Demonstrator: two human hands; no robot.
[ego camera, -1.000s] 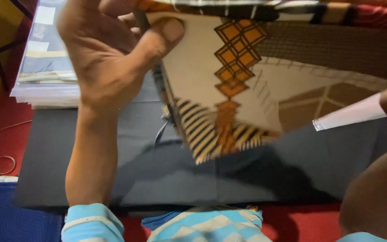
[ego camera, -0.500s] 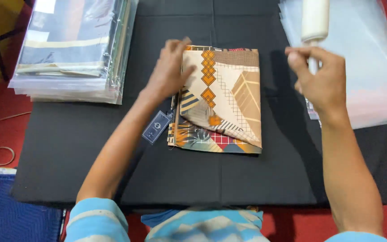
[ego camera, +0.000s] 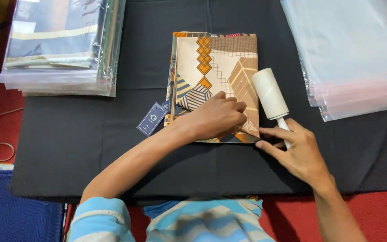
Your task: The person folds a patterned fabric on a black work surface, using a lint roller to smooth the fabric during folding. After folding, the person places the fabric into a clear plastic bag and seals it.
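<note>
A folded patterned cloth [ego camera: 220,62], beige with orange diamonds and brown stripes, lies flat on the black mat [ego camera: 113,148]. A dark blue hang tag [ego camera: 152,118] sticks out at its left edge. My left hand [ego camera: 218,115] presses down on the cloth's near right corner, fingers curled. My right hand [ego camera: 297,150] grips the white handle of a lint roller [ego camera: 270,93], whose white roll rests on the cloth's right edge.
A stack of bagged folded cloths [ego camera: 59,45] sits at the far left of the mat. A pile of clear plastic bags [ego camera: 350,54] lies at the far right. A blue fabric [ego camera: 14,215] and red floor [ego camera: 372,210] lie in front.
The cloth, held up close a second ago, now lies flat. My left hand slid to its near corner. My right hand brought the lint roller down onto the cloth's right edge.
</note>
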